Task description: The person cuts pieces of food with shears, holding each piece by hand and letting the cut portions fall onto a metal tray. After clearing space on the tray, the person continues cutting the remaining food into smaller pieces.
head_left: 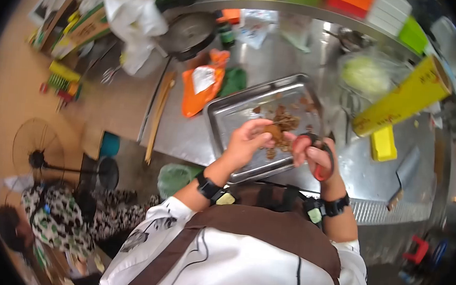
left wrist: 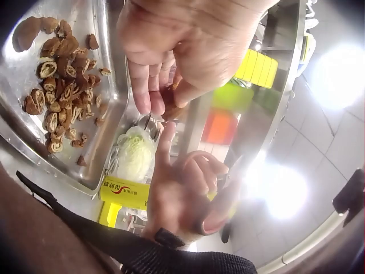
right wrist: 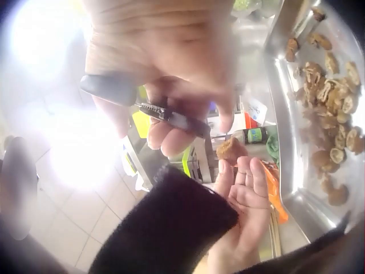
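My left hand [head_left: 245, 145] pinches a brown piece of cooked intestine [right wrist: 230, 149] between thumb and fingertips, above the metal tray [head_left: 237, 104]. Red-and-black-handled scissors [head_left: 321, 173] are in my right hand [head_left: 312, 155], its fingers curled at the handle loops. In the right wrist view the scissors' pivot part [right wrist: 171, 119] lies along the fingers, close to the brown piece; the blades are mostly hidden. Cut ring-like pieces [left wrist: 67, 85], brown outside and pale and folded inside, lie heaped in the tray. A larger uncut brown piece [left wrist: 27, 34] sits at its edge.
Right of the tray are a yellow box roll [head_left: 403, 97], a small yellow container [head_left: 383, 144] and a bagged cabbage [head_left: 366, 74]. An orange bag [head_left: 203, 87], a pan [head_left: 188, 32] and wooden sticks [head_left: 159, 115] are left. Another person [head_left: 61, 215] is at lower left.
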Demonstrator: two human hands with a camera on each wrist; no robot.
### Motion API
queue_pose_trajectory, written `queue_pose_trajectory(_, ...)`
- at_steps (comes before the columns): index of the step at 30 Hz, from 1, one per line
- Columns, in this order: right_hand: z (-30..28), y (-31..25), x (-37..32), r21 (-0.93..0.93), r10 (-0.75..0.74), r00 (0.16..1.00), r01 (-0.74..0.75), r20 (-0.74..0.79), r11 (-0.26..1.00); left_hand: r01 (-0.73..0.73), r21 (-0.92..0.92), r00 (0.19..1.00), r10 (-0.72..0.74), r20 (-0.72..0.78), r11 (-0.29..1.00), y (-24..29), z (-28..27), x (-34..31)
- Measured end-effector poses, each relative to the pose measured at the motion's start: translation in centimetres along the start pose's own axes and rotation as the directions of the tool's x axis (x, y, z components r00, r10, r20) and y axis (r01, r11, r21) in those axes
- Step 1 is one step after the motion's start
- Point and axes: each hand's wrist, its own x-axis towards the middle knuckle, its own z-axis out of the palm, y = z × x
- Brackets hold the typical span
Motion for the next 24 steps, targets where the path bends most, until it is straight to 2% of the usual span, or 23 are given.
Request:
queue_pose_trajectory(4, 0.8, -0.3, -0.3, -0.028, 0.068, 0.997, -0.068, 0.027, 0.997, -0.010, -0.045, 0.999, 0.012, 0.030, 0.999, -0.8, -0.4, -0.7)
queue_pose_trajectory(6, 1.0, -0.3, -0.5, -0.088, 0.145, 0.989, -0.145, -0.012, 0.985, -0.025, -0.024, 0.999, 0.026, 0.037, 0.999, -0.7, -0.1, -0.8)
queue_pose_trajectory(10, 1.6, -0.7, -0.5, -0.141, 0.144, 0.990, -0.143, 0.001, 0.980, -0.047, -0.048, 0.999, 0.048, 0.023, 0.998, -1.2, -0.2, -1.0)
queue_pose_trajectory(12, 1.9, -0.9, -0.4, -0.244, 0.179, 0.983, -0.166, 0.033, 0.955, -0.026, 0.045, 0.998, 0.024, 0.057, 0.999, -1.2, -0.3, -1.1)
queue_pose_trajectory(19, 2.8, -2.1, -0.4, -0.442, 0.164, 0.985, -0.124, 0.053, 0.888, -0.029, 0.103, 0.997, 0.021, 0.079, 0.994, -1.6, 0.5, -0.8)
queue_pose_trajectory(21, 3.0, -2.0, -0.4, -0.402, 0.146, 0.988, -0.111, 0.058, 0.909, -0.020, 0.221, 0.998, 0.006, 0.066, 0.975, -1.2, 0.8, -0.7)
queue_pose_trajectory(23, 2.8, -1.3, -0.6, -0.339, 0.105, 0.994, -0.087, 0.036, 0.937, -0.055, 0.317, 0.998, 0.046, 0.034, 0.947, -0.9, 0.9, -0.7)
queue_pose_trajectory(24, 2.7, -1.1, -0.8, -0.354, 0.108, 0.993, -0.081, 0.057, 0.932, -0.090, 0.433, 0.996, 0.089, 0.023, 0.897, -0.1, 1.1, -1.0)
